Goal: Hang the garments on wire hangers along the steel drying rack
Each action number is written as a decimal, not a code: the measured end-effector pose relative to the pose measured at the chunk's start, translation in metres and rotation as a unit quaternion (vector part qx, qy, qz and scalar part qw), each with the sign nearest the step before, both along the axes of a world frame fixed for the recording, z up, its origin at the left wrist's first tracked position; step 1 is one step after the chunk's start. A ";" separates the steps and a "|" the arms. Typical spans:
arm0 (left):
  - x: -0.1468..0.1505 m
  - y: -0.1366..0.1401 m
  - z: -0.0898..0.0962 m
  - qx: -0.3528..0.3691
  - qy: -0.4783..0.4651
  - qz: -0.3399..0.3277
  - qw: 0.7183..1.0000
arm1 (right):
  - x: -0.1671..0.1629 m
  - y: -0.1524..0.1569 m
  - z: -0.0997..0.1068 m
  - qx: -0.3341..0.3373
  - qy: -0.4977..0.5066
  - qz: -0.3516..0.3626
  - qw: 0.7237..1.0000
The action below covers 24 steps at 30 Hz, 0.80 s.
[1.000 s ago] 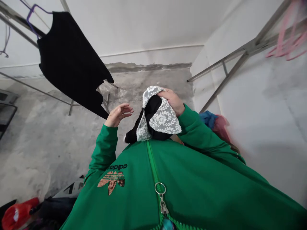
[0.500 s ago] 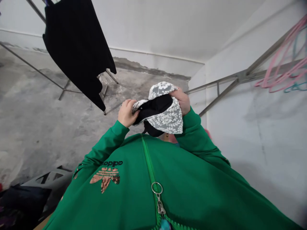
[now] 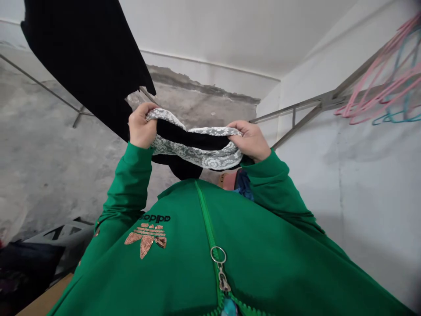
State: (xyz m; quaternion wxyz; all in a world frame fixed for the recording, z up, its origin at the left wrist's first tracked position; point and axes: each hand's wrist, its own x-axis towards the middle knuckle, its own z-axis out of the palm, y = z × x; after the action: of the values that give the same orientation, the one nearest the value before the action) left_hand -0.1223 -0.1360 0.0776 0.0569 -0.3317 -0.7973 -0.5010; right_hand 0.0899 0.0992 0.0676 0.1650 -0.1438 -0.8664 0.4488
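Note:
A black garment with white lace trim (image 3: 210,158) is stretched sideways between my two hands, in front of my chest. My left hand (image 3: 143,125) grips its lace edge at the left end, fingers closed round it. At the other end my right hand (image 3: 251,139) pinches the lace between thumb and fingers. The lace forms an open loop with black cloth inside, and more black cloth hangs below. What kind of garment it is, I cannot tell. Just beyond my left hand hangs a large black garment (image 3: 85,57), partly hidden by that hand.
Pink hangers (image 3: 378,83) and teal hangers (image 3: 406,98) hang from a metal rack (image 3: 325,103) at the right wall. A thin metal bar (image 3: 42,84) runs behind the hanging garment. Dark cloth (image 3: 33,263) and a cardboard box (image 3: 46,298) lie lower left.
My hands have moved apart, the left one further left and up. The bunched lace edge is now pulled into a long, wide loop. The hanging black garment appears further left and larger.

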 end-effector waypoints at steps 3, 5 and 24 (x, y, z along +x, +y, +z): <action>0.021 0.017 0.013 -0.027 0.047 -0.070 0.996 | -0.006 -0.003 0.002 0.062 0.027 0.074 0.995; 0.039 0.029 0.018 -0.051 0.082 -0.141 0.985 | -0.013 -0.012 0.008 0.068 0.073 0.117 0.988; 0.062 -0.008 -0.063 -0.229 0.056 0.070 0.969 | -0.027 -0.040 0.034 -0.022 0.253 -0.152 0.955</action>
State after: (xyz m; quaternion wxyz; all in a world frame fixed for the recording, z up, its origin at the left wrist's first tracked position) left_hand -0.0607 -0.1440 0.0146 0.0594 -0.3066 -0.9076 -0.2805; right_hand 0.0628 0.0592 0.1017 0.4418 -0.1589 -0.7541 0.4592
